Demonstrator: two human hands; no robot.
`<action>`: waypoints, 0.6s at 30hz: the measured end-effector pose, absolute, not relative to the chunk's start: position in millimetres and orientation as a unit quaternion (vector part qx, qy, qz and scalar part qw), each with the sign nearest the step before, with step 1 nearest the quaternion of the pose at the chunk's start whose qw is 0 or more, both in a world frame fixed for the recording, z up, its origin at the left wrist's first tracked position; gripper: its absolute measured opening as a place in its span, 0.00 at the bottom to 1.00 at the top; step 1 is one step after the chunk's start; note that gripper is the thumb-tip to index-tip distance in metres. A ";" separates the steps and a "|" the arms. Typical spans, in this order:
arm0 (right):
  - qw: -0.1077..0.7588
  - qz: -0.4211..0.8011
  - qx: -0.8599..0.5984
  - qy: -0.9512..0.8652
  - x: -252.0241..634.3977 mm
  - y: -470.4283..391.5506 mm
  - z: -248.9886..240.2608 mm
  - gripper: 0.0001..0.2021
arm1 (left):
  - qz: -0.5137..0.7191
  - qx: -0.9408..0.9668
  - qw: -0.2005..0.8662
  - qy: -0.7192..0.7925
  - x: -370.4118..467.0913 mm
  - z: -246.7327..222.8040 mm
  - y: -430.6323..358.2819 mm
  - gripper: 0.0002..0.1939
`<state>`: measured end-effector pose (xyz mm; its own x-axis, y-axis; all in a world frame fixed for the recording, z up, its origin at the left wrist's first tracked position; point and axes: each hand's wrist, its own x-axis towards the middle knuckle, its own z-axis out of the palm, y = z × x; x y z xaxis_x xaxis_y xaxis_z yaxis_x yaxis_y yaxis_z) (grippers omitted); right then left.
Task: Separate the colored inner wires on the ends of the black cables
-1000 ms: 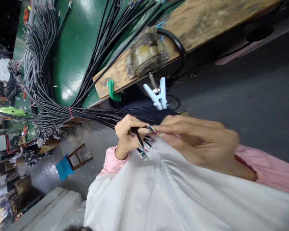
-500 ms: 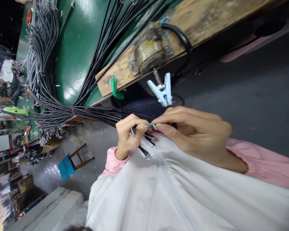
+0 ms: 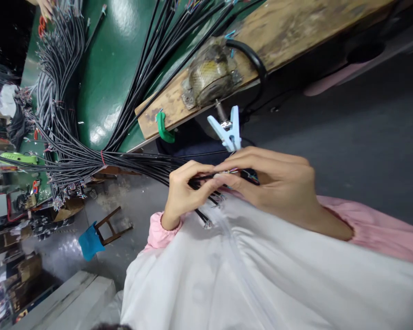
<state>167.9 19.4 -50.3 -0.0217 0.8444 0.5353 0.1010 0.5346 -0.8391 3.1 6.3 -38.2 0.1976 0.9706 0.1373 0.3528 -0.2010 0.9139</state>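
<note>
Between thumb and fingers, my left hand (image 3: pixel 189 190) grips a thin black cable (image 3: pixel 206 177) near its end. My right hand (image 3: pixel 275 183) pinches the same cable where thin coloured wires (image 3: pixel 233 171) come out of it. The two hands meet at the fingertips. Below them, more black cable ends (image 3: pixel 206 222) with stripped wires lie over the white apron. A bundle of black cables (image 3: pixel 137 161), tied with a red band (image 3: pixel 103 157), runs from the green table to my hands. Just above my right hand is a light blue clip (image 3: pixel 230 130).
A motor-like device (image 3: pixel 209 75) is mounted on a wooden board (image 3: pixel 296 27), near a green clamp (image 3: pixel 164 128). Many cables lie on the green table (image 3: pixel 105 68). Another person's hand (image 3: pixel 45 8) shows at top left. A blue-seated stool (image 3: pixel 91 241) stands on the floor.
My right hand has shifted left, its fingertips now against my left hand's. The black cable now shows between my left fingers, and the coloured wires extend right. Another person's hand shows more at top left.
</note>
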 end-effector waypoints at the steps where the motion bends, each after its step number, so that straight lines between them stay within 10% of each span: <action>1: 0.592 0.320 -0.360 -0.646 168.6 20.0 -49.1 0.04 | 0.424 0.677 0.369 0.475 4.7 -37.9 6.1 0.13; 18: 0.541 0.494 -0.257 -0.631 191.9 36.5 -47.0 0.06 | 0.447 0.704 0.317 0.452 9.6 -28.3 -3.0 0.14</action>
<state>191.9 36.5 -47.0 -0.2826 0.8579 0.4290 -0.2105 0.3809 -0.9003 9.6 -3.0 -28.3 0.1916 0.9196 0.3429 0.3518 -0.3905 0.8507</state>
